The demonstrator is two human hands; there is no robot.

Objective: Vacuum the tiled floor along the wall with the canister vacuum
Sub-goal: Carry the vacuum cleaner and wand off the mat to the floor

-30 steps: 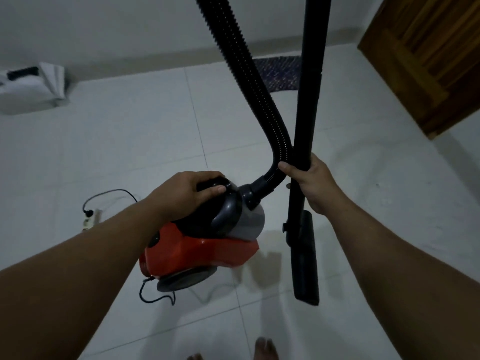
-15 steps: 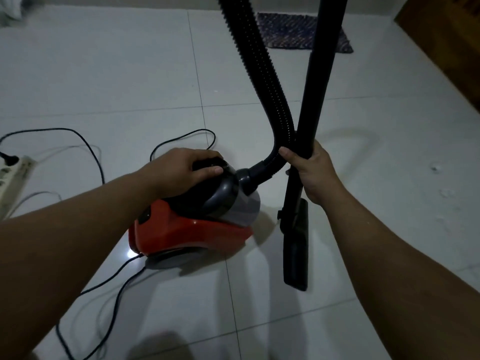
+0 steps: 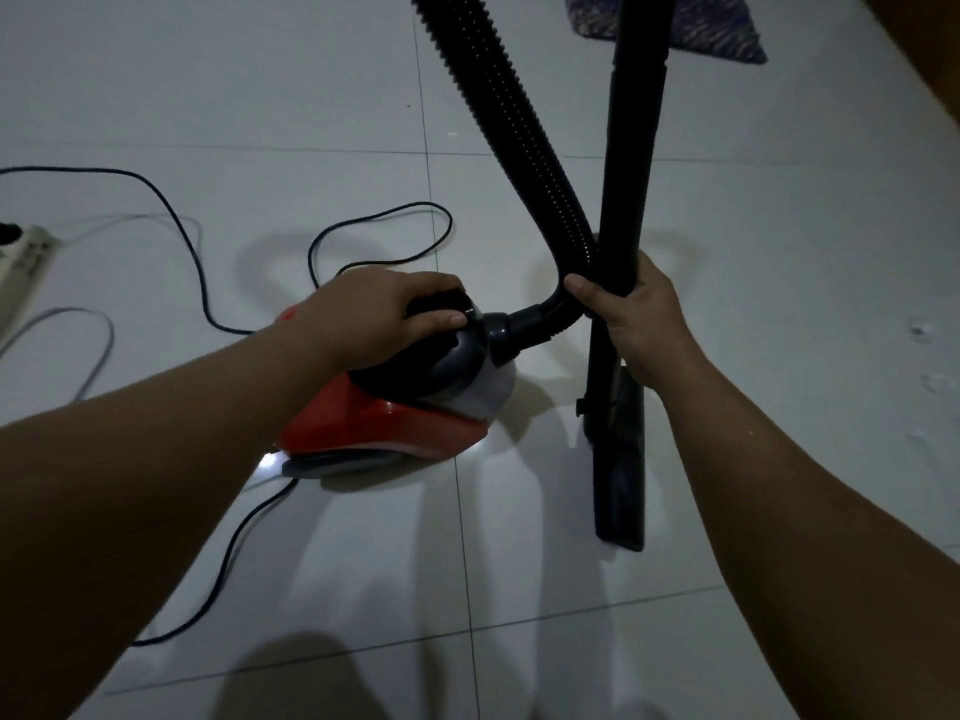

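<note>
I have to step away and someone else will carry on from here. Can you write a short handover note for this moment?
Left hand: closed on the black top handle of the red canister vacuum, which sits on the tiled floor.
Right hand: gripping the black wand beside the ribbed hose.
Floor nozzle rests on the tiles near the canister. The power cord loops across the floor behind, towards a power strip at left.
Done: vacuum set in place. Left: vacuuming along the wall; small specks lie at right.
</note>
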